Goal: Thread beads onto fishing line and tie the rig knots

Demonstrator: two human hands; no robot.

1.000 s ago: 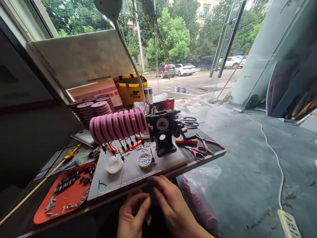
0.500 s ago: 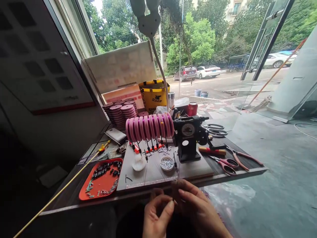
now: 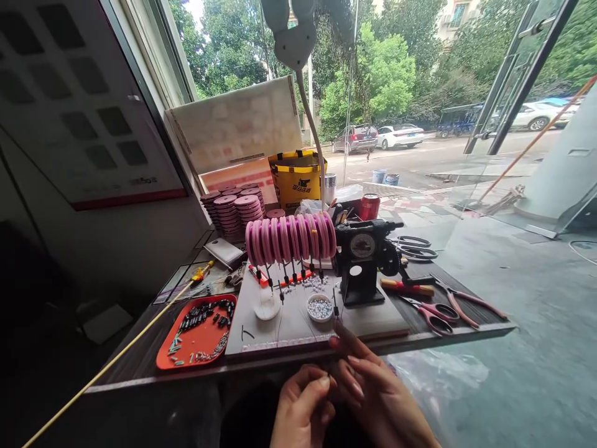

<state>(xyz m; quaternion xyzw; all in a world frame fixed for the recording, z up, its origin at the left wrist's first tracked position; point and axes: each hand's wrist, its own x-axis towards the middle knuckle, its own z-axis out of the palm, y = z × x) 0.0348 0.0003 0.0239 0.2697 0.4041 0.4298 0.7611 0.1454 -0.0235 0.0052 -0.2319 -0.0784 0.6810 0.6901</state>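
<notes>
My left hand point(image 3: 303, 401), at the bottom middle, has thumb and forefinger pinched together on something tiny that I cannot make out. Just right of it is my right hand point(image 3: 382, 395), its fingers loosely bent and apart, the forefinger stretched toward the board. Beyond them a row of pink spools point(image 3: 290, 239) sits on a black hand-cranked winder point(image 3: 362, 261). Short black pieces hang from the spools on fine lines. A small white dish of pale beads point(image 3: 319, 308) stands on the white board point(image 3: 298, 333), beside another white dish point(image 3: 267, 309).
At left lies an orange tray point(image 3: 196, 342) with small black, green and metal parts. Scissors point(image 3: 431, 314), pliers point(image 3: 471, 305) and black-handled scissors point(image 3: 415, 249) lie at right. Behind stand stacked pink spools point(image 3: 237, 211), a yellow bag point(image 3: 298, 180) and a red can point(image 3: 369, 206). A yellow rod point(image 3: 116, 354) slants across the left.
My right hand's fingers have spread from beside the left fingertips, and its forefinger now reaches forward. My left hand keeps its pinch. The whole view has shifted slightly.
</notes>
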